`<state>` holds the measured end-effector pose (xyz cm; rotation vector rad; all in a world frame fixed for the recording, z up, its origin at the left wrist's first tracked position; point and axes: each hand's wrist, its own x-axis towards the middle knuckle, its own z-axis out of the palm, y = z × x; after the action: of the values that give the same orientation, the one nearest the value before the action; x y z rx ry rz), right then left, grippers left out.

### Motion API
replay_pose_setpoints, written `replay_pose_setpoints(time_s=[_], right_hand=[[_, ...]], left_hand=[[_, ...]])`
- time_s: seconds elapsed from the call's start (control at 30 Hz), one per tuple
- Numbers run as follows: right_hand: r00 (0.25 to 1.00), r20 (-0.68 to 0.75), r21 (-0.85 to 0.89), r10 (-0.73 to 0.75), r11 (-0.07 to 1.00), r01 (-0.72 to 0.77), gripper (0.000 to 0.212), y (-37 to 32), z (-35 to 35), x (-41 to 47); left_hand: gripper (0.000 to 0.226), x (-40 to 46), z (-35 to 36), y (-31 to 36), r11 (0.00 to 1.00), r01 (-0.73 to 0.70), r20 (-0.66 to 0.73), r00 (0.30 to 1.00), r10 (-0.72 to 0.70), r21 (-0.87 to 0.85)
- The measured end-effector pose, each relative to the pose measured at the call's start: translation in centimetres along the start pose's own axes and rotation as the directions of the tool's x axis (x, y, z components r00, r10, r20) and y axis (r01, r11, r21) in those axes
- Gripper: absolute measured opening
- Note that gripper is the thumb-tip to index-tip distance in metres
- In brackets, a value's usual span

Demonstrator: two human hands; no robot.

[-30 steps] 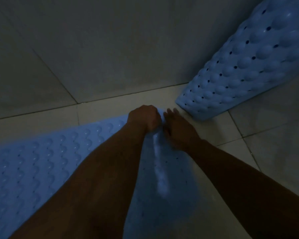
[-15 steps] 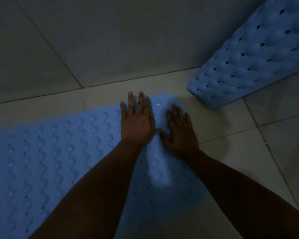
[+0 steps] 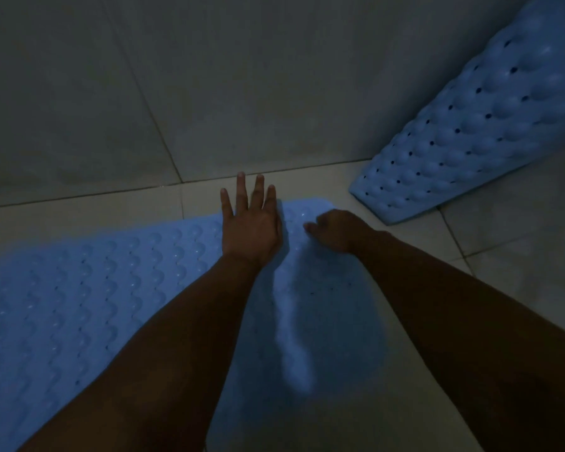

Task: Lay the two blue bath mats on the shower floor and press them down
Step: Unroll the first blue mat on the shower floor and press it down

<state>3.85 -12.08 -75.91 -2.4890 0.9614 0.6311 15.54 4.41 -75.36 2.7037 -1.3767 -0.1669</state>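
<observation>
- Head camera view, pretty dim in here, pointing down at a corner of the shower floor (image 3: 509,243) where the pale floor tiles run into the grey tiled wall (image 3: 209,93).
- One blue bath mat (image 3: 79,288) is already flat on the floor. It runs from the lower left up toward the wall, and its rounded far corner stops just short of the wall joint. You can see rows of bumps and small holes on it.
- Left hand (image 3: 250,228) lies palm down on the mat's far edge, fingers straight and a bit spread. The fingertips stick out past the mat onto bare tile, so it's flat and holding nothing.
- Right hand (image 3: 335,231) is just beside it, on the same corner of the mat. Its fingers look curled under, knuckles up, thumb poking left. Honestly can't tell whether it's pinching the mat or just pushing on it, too dark.
- Between the two forearms there's a paler streak on the mat, looks like a raised ridge or a wrinkle running toward the bottom.
- Second blue mat (image 3: 490,119) isn't laid yet. It stands tilted at the upper right, bubbly side out, lower edge on the floor near the wall, close to the first mat's corner but not touching it.
</observation>
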Motion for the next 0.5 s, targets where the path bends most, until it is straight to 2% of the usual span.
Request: replay_pose_setpoints(time_s=[0.1,0.13,0.27,0.37,0.5], right_hand=[[0.971,-0.238,0.032,-0.021,0.999,0.030,0.056,-1.9,1.5,-1.6],[0.960,-0.276,0.016,-0.053,0.998,0.060,0.056,-2.4,2.7,-2.4],[0.971,-0.173,-0.074,-0.163,0.986,0.152,0.085,-2.1,8.7,-5.2],[0.938,-0.279,-0.102,-0.207,0.977,0.185,0.094,-1.8,11.7,-6.1],[0.887,-0.421,-0.172,-0.191,0.977,0.129,0.101,-2.2,12.9,-5.8]], left_hand=[[0.060,-0.6,-0.2,-0.5,1.000,-0.001,-0.026,1.000,0.001,0.003],[0.060,-1.0,-0.2,-0.6,1.000,-0.002,-0.028,1.000,0.002,0.004],[0.059,-2.6,-0.5,-1.0,1.000,-0.024,-0.038,0.999,0.024,-0.011],[0.060,-2.8,-0.6,-1.6,0.999,-0.050,-0.057,0.997,0.050,-0.010],[0.059,-3.1,0.3,-3.6,0.999,-0.005,-0.070,0.998,0.002,-0.035]])
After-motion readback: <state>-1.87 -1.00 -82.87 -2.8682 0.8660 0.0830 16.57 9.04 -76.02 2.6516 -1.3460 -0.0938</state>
